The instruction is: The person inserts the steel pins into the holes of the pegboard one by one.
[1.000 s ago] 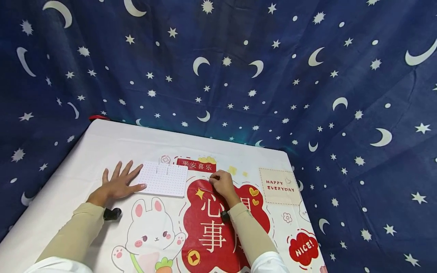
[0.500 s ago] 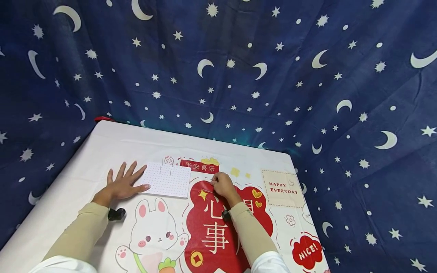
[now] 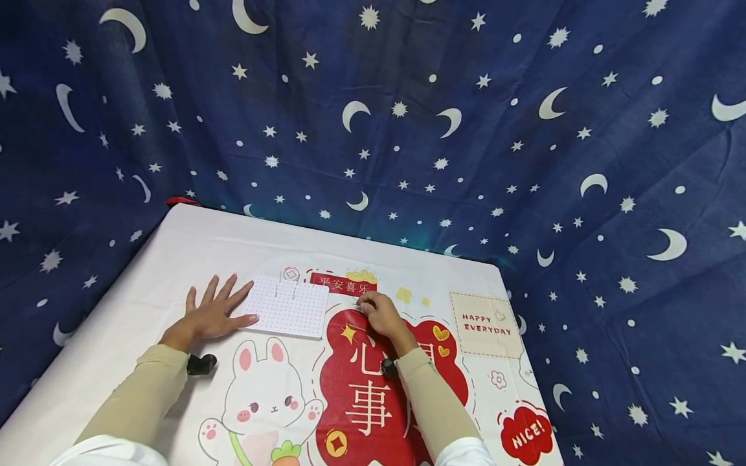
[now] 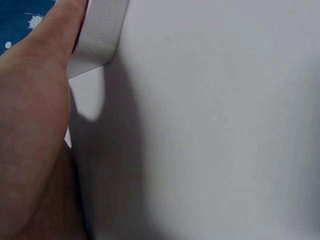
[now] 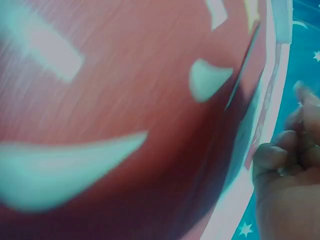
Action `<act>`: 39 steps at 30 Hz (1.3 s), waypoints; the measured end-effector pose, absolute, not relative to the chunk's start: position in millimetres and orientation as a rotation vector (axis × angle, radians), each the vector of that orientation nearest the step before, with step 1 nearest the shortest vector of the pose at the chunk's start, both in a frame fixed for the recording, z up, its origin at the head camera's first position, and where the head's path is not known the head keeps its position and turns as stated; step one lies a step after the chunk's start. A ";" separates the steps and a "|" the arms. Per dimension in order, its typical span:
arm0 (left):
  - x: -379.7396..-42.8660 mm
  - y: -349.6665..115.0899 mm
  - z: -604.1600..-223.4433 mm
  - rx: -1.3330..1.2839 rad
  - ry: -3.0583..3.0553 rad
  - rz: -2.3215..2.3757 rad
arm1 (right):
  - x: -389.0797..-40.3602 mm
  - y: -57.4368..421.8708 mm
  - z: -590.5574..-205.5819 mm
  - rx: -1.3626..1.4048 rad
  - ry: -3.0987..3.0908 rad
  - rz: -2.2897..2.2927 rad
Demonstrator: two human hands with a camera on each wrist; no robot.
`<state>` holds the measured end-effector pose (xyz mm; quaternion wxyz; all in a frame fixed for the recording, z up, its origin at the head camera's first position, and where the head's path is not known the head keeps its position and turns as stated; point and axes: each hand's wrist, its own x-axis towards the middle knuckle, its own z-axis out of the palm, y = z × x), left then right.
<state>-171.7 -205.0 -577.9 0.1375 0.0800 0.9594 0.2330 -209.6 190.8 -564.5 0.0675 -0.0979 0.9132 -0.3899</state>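
A white board [image 3: 291,317] with rows of small dots lies flat on the table in the head view. Two thin dark pins [image 3: 294,292] show near its far edge. My left hand [image 3: 212,316] is spread on the left, with the thumb against the board's near left edge; the left wrist view shows the board's thick side [image 4: 102,35] beside the thumb. To the right of the board, my right hand [image 3: 381,315] has thumb and fingers drawn together. At its fingertips is a small thin thing [image 3: 357,304], too small to name, and partly hidden by the fingers.
A thin dark stick [image 5: 243,65] lies on the red print in the right wrist view. The tablecloth [image 3: 210,226] carries a rabbit, red lettering and a "HAPPY EVERYDAY" patch. A blue curtain [image 3: 408,142] with moons and stars surrounds the table's back and sides.
The whole head view has shifted slightly, moving the table rightward in the picture. My left hand keeps its place by the board. My right fingertips have turned and lifted a little.
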 end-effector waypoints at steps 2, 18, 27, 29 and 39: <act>-170.5 -204.8 -578.2 0.227 2.774 0.676 | -208.5 184.9 -561.9 -0.278 2.731 -1.272; -170.1 -202.8 -580.4 0.228 2.785 0.658 | -214.1 130.1 -538.4 -0.402 2.633 -1.535; -169.8 -201.7 -577.9 0.220 2.785 0.661 | -220.6 104.8 -548.5 -0.427 2.576 -1.589; -170.0 -202.2 -577.0 0.215 2.783 0.665 | -221.0 101.1 -549.6 -0.413 2.563 -1.581; -171.4 -206.9 -577.0 0.209 2.800 0.661 | -225.5 92.1 -555.7 -0.488 2.646 -1.515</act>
